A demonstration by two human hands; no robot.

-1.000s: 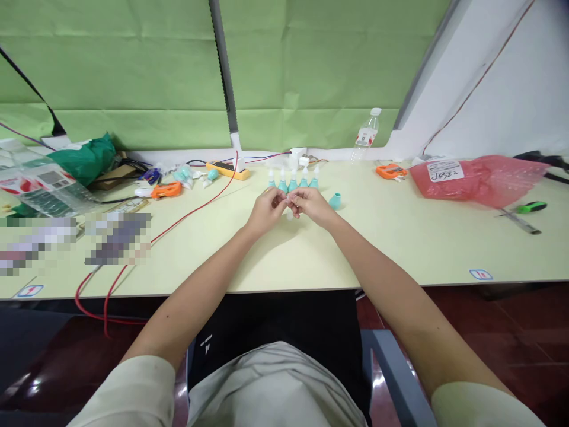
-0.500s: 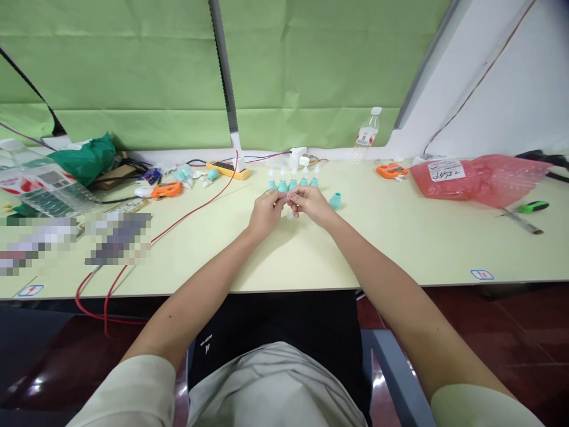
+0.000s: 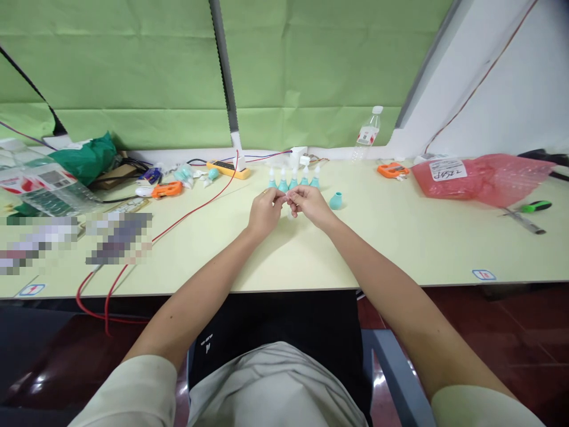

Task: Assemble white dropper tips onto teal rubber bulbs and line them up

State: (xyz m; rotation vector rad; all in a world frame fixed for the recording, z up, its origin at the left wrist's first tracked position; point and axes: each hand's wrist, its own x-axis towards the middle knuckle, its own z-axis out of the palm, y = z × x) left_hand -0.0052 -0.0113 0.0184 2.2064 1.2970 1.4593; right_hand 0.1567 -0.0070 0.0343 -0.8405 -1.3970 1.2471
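Over the middle of the table, my left hand (image 3: 265, 209) and my right hand (image 3: 307, 204) meet at the fingertips, both closed in a pinch. Whatever is between the fingers is too small and too covered to make out. Just below them a small whitish, see-through piece (image 3: 291, 214) shows faintly. Behind my hands stands a row of several teal bulbs with clear pointed tips (image 3: 294, 179), partly hidden by my fingers. A single teal bulb (image 3: 336, 201) without a tip, its opening upward, sits right of my right hand.
To the left lie an orange-handled tool (image 3: 167, 189), a yellow multimeter (image 3: 228, 169), a large plastic bottle (image 3: 44, 184) and a red cable (image 3: 195, 208). On the right are a clear bottle (image 3: 368, 135), an orange tool (image 3: 393, 171), a red plastic bag (image 3: 484, 181) and a green-handled screwdriver (image 3: 536, 206).
My two hands keep their pinch at nearly the same spot, with only slight finger movement. The view has shifted very slightly; the things on the table stay where they were.
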